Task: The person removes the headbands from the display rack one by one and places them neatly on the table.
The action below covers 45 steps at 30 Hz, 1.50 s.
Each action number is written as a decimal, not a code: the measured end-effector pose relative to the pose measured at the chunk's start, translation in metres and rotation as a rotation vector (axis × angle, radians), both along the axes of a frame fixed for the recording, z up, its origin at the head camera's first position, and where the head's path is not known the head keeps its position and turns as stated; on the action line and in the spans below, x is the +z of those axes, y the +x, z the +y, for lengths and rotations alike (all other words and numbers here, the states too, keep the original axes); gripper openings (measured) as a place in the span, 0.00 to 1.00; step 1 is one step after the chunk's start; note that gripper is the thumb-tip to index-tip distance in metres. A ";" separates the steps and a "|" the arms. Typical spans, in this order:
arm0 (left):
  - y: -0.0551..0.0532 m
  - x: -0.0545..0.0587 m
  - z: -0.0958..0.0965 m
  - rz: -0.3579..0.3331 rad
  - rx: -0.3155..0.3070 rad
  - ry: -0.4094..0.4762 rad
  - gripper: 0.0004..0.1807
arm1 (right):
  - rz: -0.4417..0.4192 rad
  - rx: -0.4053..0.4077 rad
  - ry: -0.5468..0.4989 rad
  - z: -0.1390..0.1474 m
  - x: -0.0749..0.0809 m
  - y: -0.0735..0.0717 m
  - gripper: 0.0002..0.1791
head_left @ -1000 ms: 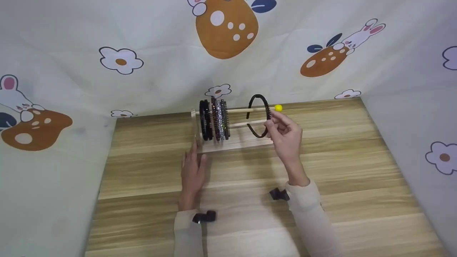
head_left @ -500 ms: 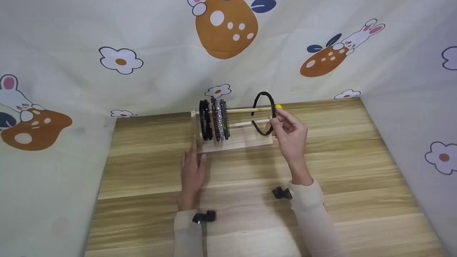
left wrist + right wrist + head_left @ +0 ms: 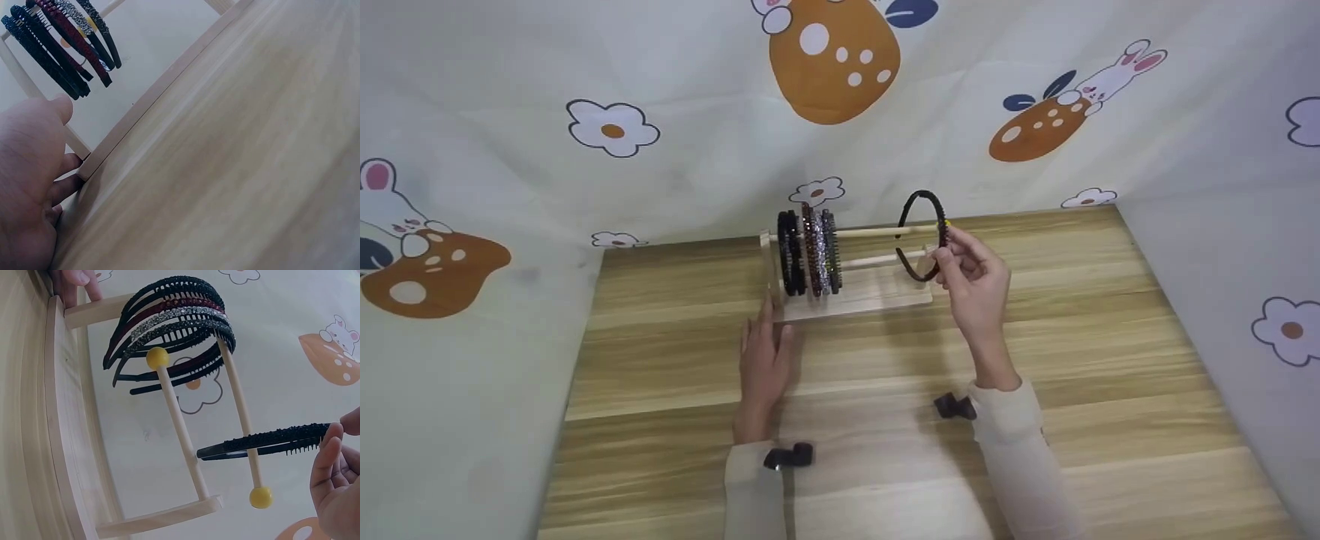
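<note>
no readable text in any view, no labels, brands, numbers or signs legible on headbands (image 3: 822, 251), wooden rack (image 3: 859, 301), tabletop (image 3: 660, 337), backdrop (image 3: 697, 67)

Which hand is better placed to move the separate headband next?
Probably the right hand: it pinches the black headband near one yellow ball, while the left hand is at the opposite end of the wooden rack.

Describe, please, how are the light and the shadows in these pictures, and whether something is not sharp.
Head view: a pale bright patch on the table, a soft shadow beside the left sleeve; left wrist view: table grain looks soft, with a darker shadow near the left hand; right wrist view: teeth of the headband can be made out, upper left corner dim.
</note>
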<state>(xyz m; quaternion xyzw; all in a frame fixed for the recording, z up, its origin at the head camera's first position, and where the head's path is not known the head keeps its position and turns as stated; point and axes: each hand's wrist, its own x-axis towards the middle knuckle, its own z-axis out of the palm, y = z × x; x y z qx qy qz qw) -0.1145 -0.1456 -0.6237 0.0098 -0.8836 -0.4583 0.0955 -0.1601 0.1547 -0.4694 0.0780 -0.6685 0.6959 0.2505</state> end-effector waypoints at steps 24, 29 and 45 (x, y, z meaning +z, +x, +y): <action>0.000 -0.004 -0.002 -0.023 0.001 -0.001 0.37 | 0.010 -0.043 -0.026 0.016 -0.004 -0.002 0.15; -0.001 -0.004 -0.001 -0.018 -0.003 -0.008 0.37 | 0.018 -0.050 -0.048 0.018 -0.003 -0.002 0.15; 0.001 -0.002 -0.001 -0.007 0.008 -0.001 0.37 | 0.008 -0.099 -0.021 0.029 -0.008 -0.005 0.14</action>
